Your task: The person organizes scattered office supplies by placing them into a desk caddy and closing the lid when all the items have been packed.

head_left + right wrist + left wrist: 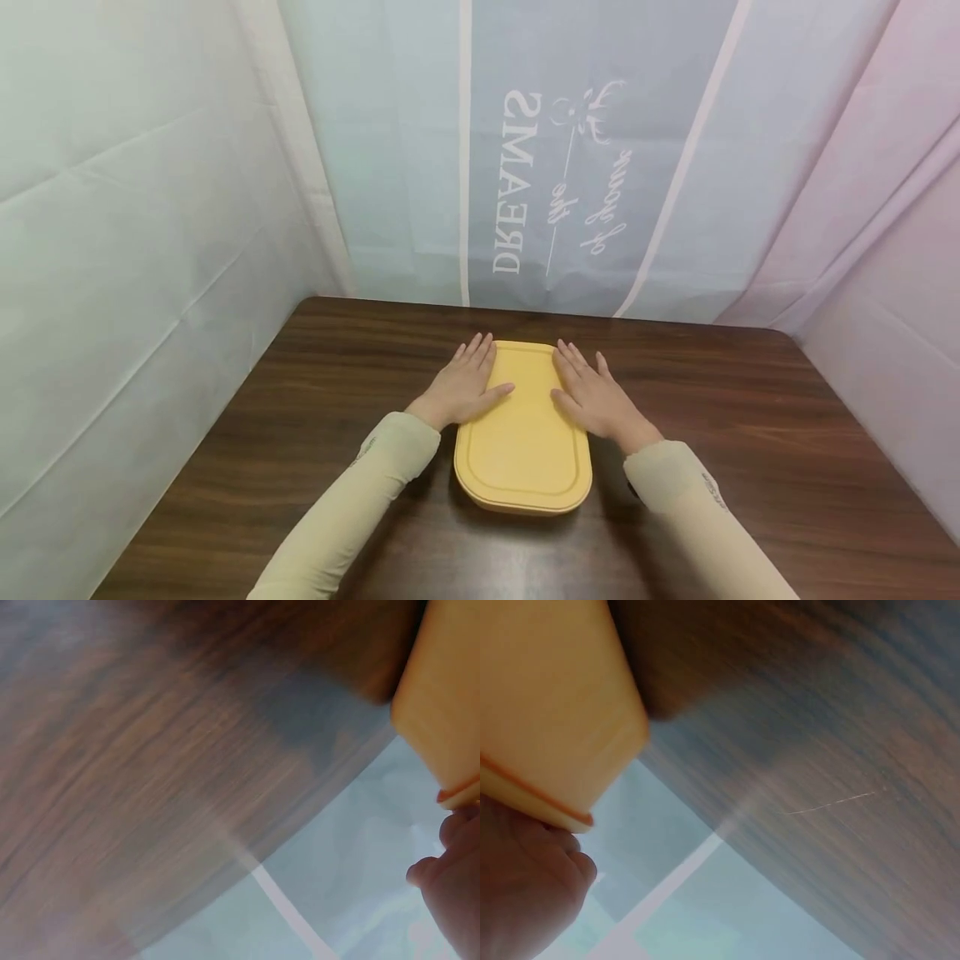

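Observation:
A yellow rectangular box (523, 454) with rounded corners and a closed lid lies lengthwise on the table. My left hand (467, 385) rests on the lid's left edge, fingers straight and pointing away, thumb reaching in over the top. On the opposite edge, my right hand (597, 398) lies in a similar way, its fingers extended and its thumb on the lid. Both wrist views show the box's side wall (562, 697) (442, 694), with the lid rim above it and part of each hand (529, 877) (459, 881) against that rim. The box's contents are hidden.
The dark wood-grain table (337, 367) has a rounded far edge. Behind it hangs a blue-grey cloth (420, 167) with mirrored white lettering. Pale cloth walls stand at the left (150, 208) and right (892, 317).

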A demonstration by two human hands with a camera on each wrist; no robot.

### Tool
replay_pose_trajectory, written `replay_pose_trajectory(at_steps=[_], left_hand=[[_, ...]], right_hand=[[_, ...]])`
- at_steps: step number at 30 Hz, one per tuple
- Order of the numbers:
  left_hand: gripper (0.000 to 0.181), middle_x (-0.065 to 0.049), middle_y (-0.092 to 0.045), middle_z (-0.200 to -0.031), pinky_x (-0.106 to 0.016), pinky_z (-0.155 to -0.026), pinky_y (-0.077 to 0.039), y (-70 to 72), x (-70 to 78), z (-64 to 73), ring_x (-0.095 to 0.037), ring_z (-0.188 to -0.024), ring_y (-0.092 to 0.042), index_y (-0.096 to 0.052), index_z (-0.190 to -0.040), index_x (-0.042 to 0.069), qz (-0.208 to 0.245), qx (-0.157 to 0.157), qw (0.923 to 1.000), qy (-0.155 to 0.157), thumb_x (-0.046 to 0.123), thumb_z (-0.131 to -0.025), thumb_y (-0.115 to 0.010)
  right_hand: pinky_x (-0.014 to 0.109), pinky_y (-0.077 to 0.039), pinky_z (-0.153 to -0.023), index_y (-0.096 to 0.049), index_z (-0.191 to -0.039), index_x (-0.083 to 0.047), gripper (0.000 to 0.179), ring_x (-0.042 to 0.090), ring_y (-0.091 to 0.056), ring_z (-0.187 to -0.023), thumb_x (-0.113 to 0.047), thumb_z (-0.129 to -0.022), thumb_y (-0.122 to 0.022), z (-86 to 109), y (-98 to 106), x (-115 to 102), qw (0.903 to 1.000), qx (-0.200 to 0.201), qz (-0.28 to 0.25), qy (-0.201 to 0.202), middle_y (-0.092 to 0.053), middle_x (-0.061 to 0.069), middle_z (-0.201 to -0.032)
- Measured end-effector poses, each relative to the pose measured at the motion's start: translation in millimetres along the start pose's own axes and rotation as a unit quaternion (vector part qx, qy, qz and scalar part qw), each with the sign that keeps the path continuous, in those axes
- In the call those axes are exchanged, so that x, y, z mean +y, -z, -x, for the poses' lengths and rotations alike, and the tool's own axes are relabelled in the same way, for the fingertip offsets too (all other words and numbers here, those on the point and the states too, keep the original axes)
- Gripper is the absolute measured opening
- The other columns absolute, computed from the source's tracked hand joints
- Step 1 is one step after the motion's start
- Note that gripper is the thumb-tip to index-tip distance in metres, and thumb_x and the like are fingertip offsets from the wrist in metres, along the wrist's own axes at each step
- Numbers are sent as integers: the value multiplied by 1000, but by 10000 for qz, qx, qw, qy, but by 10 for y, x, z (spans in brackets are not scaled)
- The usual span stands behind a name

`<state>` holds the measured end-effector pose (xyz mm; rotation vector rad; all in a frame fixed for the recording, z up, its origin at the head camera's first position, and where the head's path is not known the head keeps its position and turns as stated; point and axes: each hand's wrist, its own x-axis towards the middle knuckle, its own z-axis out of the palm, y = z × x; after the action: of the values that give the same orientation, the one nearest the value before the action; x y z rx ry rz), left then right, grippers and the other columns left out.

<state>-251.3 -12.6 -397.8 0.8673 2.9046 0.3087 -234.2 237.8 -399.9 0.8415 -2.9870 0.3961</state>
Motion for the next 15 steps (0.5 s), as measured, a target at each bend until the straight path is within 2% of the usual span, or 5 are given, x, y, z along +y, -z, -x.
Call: replay_pose_trajectory(at_steps=[3,10,15], left_hand=[[80,-18,-5,-156,-40,-115,-6,-3,44,113,-28,-144,0,-12,-148,-5,-91,44,9999,-64,55,-98,-26],[82,-20,-9,-155,-43,-114,-11,-24,199,507,-30,-143,-5,-15,-147,-7,-83,257,9992,-301,55,-97,-34],[83,-18,-7,-156,-40,-115,-10,-49,275,635,-28,-144,-5,-15,-148,-6,-78,340,9988,-334,57,-96,-33]], right_hand=[[62,-5,-109,-23,-147,4,63,32,-14,-142,-37,-101,-36,111,12,-59,9998,41,126,120,-15,17,-155],[59,-6,-110,-26,-146,4,61,30,-16,-142,-33,-100,-42,413,37,-260,9995,83,-2,315,-17,17,-154],[62,-11,-108,-25,-146,6,62,31,-18,-141,-31,-99,-42,527,-8,-342,9987,260,-84,420,-17,18,-154]])
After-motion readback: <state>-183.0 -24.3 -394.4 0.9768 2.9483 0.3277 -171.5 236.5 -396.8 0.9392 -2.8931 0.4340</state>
